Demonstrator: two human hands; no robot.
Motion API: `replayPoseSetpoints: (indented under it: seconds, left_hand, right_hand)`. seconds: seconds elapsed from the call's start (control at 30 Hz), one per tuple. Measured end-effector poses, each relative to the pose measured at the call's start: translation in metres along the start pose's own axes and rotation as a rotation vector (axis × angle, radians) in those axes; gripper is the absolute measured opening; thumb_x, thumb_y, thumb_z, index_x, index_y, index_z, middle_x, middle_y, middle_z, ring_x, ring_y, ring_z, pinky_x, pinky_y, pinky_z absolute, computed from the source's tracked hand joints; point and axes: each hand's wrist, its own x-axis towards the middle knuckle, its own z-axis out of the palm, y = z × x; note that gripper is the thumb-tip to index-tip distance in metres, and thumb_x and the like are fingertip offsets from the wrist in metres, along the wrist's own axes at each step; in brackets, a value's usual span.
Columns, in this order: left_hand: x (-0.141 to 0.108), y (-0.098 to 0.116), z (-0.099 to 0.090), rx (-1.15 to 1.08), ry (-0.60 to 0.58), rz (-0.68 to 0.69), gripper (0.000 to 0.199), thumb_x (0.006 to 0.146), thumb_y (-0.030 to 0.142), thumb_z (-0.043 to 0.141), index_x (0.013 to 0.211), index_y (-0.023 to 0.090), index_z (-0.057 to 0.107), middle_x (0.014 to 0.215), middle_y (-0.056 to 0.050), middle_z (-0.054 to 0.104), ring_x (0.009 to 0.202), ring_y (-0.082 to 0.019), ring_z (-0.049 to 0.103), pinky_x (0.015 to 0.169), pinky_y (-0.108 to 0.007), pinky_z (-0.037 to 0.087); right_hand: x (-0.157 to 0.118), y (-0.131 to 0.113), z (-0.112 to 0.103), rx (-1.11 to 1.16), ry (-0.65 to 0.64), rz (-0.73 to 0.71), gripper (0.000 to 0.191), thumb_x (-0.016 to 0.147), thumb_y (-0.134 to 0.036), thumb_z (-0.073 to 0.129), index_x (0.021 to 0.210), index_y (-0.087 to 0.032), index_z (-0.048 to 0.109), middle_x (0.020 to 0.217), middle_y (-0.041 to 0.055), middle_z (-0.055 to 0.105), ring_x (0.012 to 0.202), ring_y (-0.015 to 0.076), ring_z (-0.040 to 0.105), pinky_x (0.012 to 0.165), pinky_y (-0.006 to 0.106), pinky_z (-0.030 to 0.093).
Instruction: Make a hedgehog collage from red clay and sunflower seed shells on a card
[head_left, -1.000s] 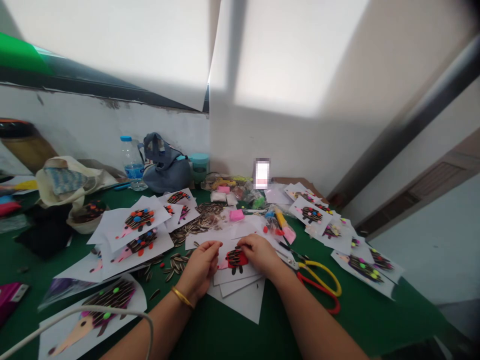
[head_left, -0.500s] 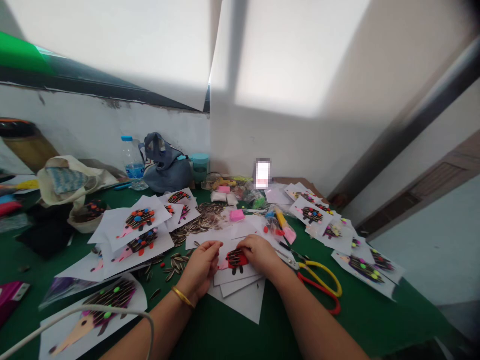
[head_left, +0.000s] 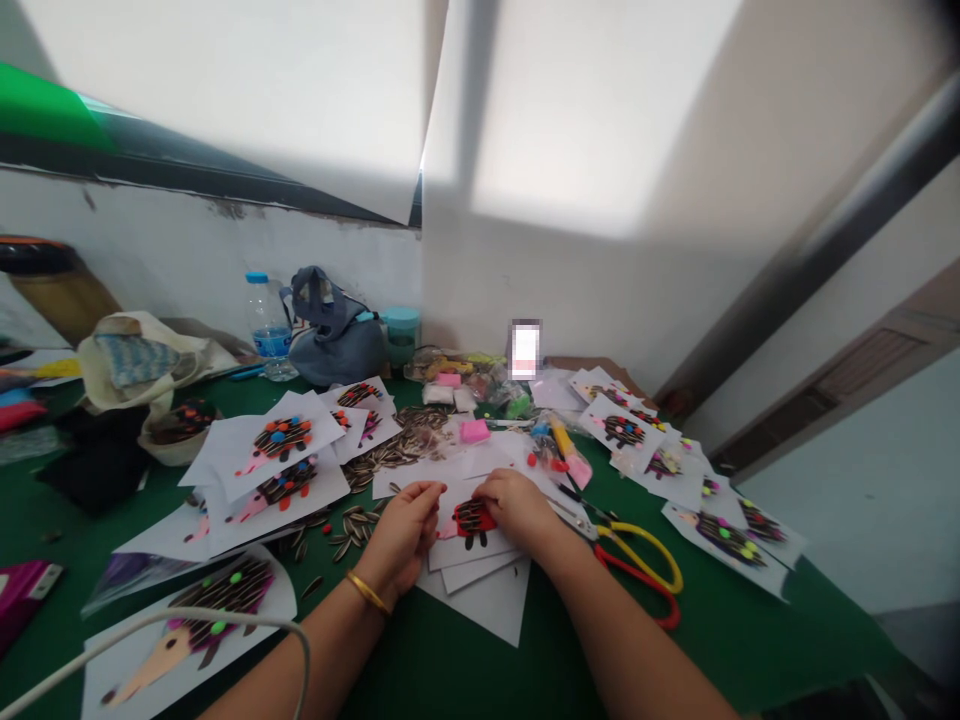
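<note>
In front of me a white card [head_left: 491, 545] bears a red hedgehog figure [head_left: 474, 518] with dark striped seeds on its back and a pink face. My left hand [head_left: 409, 535], with a gold bangle at the wrist, rests at the card's left edge, fingertips pinched on something red too small to name. Over the hedgehog's upper right side is my right hand [head_left: 514, 505], fingers bent together; what they hold, if anything, is hidden. More white sheets lie under the card. Striped seeds [head_left: 352, 530] are scattered left of my left hand.
Scissors [head_left: 645, 560] with yellow and red handles lie right of my right forearm. Finished-looking hedgehog cards [head_left: 277, 440] are stacked left, others [head_left: 667, 465] right. A pink block [head_left: 474, 431] sits behind the hands. A bottle [head_left: 270, 335] and blue bag [head_left: 337, 345] stand further back. A cable crosses lower left.
</note>
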Motion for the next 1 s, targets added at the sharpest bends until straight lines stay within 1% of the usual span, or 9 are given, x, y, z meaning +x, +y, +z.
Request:
replayPoseSetpoints:
  seconds: [0.2, 0.27, 0.33, 0.4, 0.47, 0.7, 0.87, 0.93, 1.0]
  left_hand:
    - [-0.001, 0.007, -0.001, -0.126, 0.005, -0.079, 0.014, 0.082, 0.025, 0.066, 0.087, 0.012, 0.062, 0.063, 0.004, 0.051, 0.041, -0.001, 0.042, 0.034, -0.01, 0.025]
    - [-0.003, 0.011, 0.001, -0.225, 0.013, -0.151, 0.016, 0.09, 0.026, 0.056, 0.091, 0.011, 0.062, 0.07, -0.001, 0.058, 0.052, -0.005, 0.056, 0.043, -0.013, 0.043]
    - [-0.006, 0.015, 0.003, -0.374, -0.009, -0.215, 0.022, 0.095, 0.029, 0.048, 0.095, 0.011, 0.061, 0.082, -0.009, 0.064, 0.073, -0.014, 0.068, 0.065, -0.025, 0.058]
    - [-0.009, 0.017, 0.005, -0.497, -0.067, -0.243, 0.029, 0.096, 0.034, 0.044, 0.099, 0.011, 0.06, 0.096, -0.015, 0.067, 0.092, -0.022, 0.069, 0.08, -0.035, 0.059]
    - [-0.012, 0.018, 0.006, -0.538, -0.136, -0.257, 0.034, 0.097, 0.038, 0.042, 0.106, 0.011, 0.059, 0.104, -0.016, 0.067, 0.096, -0.024, 0.069, 0.081, -0.037, 0.058]
    - [-0.015, 0.014, 0.003, -0.512, -0.34, -0.289, 0.043, 0.096, 0.047, 0.041, 0.12, 0.014, 0.056, 0.105, -0.014, 0.069, 0.073, -0.017, 0.069, 0.069, -0.031, 0.057]
    - [-0.017, 0.019, 0.008, -0.513, -0.196, -0.243, 0.043, 0.096, 0.047, 0.04, 0.113, 0.012, 0.059, 0.115, -0.019, 0.065, 0.102, -0.026, 0.067, 0.085, -0.04, 0.056]
    - [-0.014, 0.02, 0.007, -0.501, -0.057, -0.191, 0.039, 0.096, 0.044, 0.04, 0.105, 0.012, 0.061, 0.103, -0.016, 0.067, 0.094, -0.024, 0.069, 0.074, -0.034, 0.058]
    - [-0.01, 0.02, 0.004, -0.484, 0.073, -0.166, 0.033, 0.096, 0.038, 0.043, 0.096, 0.012, 0.062, 0.083, -0.01, 0.065, 0.073, -0.017, 0.068, 0.054, -0.023, 0.052]
  right_hand:
    - [-0.011, -0.003, -0.009, 0.039, 0.101, 0.002, 0.042, 0.084, -0.004, 0.048, 0.114, -0.023, 0.071, 0.099, 0.0063, 0.071, 0.093, 0.0193, 0.063, 0.087, 0.03, 0.048]
    - [-0.016, -0.008, -0.012, 0.083, 0.221, 0.0, 0.041, 0.085, -0.005, 0.046, 0.115, -0.021, 0.069, 0.097, 0.0067, 0.07, 0.093, 0.0197, 0.062, 0.086, 0.031, 0.048]
    - [-0.019, -0.016, -0.013, 0.125, 0.342, -0.025, 0.034, 0.089, -0.009, 0.046, 0.112, -0.019, 0.069, 0.094, 0.0075, 0.068, 0.091, 0.0202, 0.06, 0.085, 0.033, 0.048]
    - [-0.021, -0.026, -0.014, 0.161, 0.415, -0.083, 0.028, 0.092, -0.016, 0.047, 0.11, -0.019, 0.069, 0.093, 0.0078, 0.066, 0.09, 0.0207, 0.059, 0.083, 0.034, 0.047]
    - [-0.021, -0.037, -0.013, 0.186, 0.414, -0.147, 0.025, 0.093, -0.021, 0.051, 0.112, -0.02, 0.068, 0.093, 0.0076, 0.066, 0.09, 0.0212, 0.058, 0.082, 0.035, 0.046]
    - [-0.018, -0.051, -0.007, 0.219, 0.295, -0.223, 0.018, 0.091, -0.027, 0.06, 0.103, -0.025, 0.072, 0.093, 0.0051, 0.068, 0.09, 0.0208, 0.058, 0.082, 0.035, 0.045]
    - [-0.019, -0.025, -0.013, 0.301, 0.37, -0.021, 0.022, 0.093, -0.022, 0.051, 0.102, -0.021, 0.072, 0.095, 0.007, 0.068, 0.092, 0.0197, 0.061, 0.085, 0.033, 0.047]
    - [-0.02, -0.009, -0.015, 0.296, 0.327, 0.109, 0.023, 0.091, -0.02, 0.051, 0.102, -0.019, 0.072, 0.099, 0.008, 0.069, 0.095, 0.0205, 0.062, 0.089, 0.034, 0.047]
    - [-0.02, 0.004, -0.016, 0.282, 0.224, 0.211, 0.023, 0.087, -0.016, 0.053, 0.1, -0.019, 0.072, 0.1, 0.0078, 0.071, 0.097, 0.0214, 0.063, 0.09, 0.035, 0.046]
